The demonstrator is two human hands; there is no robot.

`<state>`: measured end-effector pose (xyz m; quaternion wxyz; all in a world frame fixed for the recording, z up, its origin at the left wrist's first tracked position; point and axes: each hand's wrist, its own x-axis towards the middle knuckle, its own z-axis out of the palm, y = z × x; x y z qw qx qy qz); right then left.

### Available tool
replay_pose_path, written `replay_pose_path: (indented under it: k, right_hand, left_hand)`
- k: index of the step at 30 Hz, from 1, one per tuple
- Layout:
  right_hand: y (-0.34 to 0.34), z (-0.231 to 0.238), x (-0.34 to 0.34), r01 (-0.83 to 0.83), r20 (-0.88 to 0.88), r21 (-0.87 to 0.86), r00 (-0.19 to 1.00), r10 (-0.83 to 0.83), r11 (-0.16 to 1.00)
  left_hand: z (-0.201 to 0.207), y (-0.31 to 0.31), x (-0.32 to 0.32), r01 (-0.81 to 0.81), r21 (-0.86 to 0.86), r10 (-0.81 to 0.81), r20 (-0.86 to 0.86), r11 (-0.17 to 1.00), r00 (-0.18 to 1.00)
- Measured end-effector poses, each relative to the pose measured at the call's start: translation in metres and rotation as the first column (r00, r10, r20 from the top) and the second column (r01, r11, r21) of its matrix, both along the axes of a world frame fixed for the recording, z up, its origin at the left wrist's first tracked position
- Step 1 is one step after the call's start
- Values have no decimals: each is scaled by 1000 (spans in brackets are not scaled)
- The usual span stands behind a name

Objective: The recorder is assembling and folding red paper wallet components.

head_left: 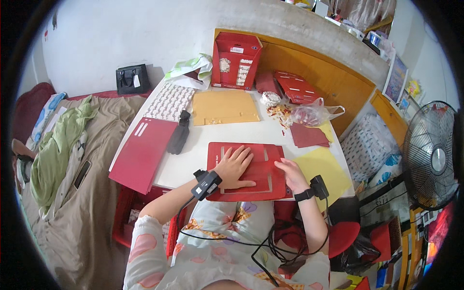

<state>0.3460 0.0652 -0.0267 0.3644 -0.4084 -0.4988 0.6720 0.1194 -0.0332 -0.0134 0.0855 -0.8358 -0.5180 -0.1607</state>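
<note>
A flat red cardboard packet (263, 186) with pale cut-out slots lies at the table's near edge, over my lap. My left hand (235, 167) is spread flat on top of it, fingers apart and pointing away from me. At the packet's right edge my right hand (291, 175) holds the border, its fingers bent and partly hidden. A yellow sheet (325, 169) lies beside and partly behind the right hand. Both wrists carry black strapped devices with cables.
A stack of dark red card sheets (143, 152) lies left, next to a black pouch (180, 134). Farther back are a patterned white sheet (169, 101), tan card (224, 107), an upright red box (237, 60), small loose pieces (279, 114) and a clear bag (311, 113). A fan (433, 154) stands right.
</note>
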Motion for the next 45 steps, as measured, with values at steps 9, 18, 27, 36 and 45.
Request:
replay_pose_path:
  k: [9, 18, 27, 36, 45]
  right_hand:
    - [-13, 16, -13, -321, -302, -156, 916, 264, 934]
    - [-17, 12, -13, -318, -351, -128, 900, 257, 939]
    - [-17, 0, -15, -272, -330, -89, 916, 229, 958]
    - [-11, 0, -18, 181, 10, 504, 977, -215, 844]
    - [-26, 27, -41, -649, 583, 757, 722, -373, -75]
  left_hand:
    - [12, -7, 3, 28, 50, -30, 33, 998, 999]
    - [22, -5, 9, 74, 126, -76, 17, 989, 997]
    - [10, 7, 10, 38, 152, -40, 9, 988, 999]
    - [-15, 27, 6, 42, 81, -41, -20, 996, 999]
    - [-18, 37, -1, 145, -21, -144, 68, 989, 987]
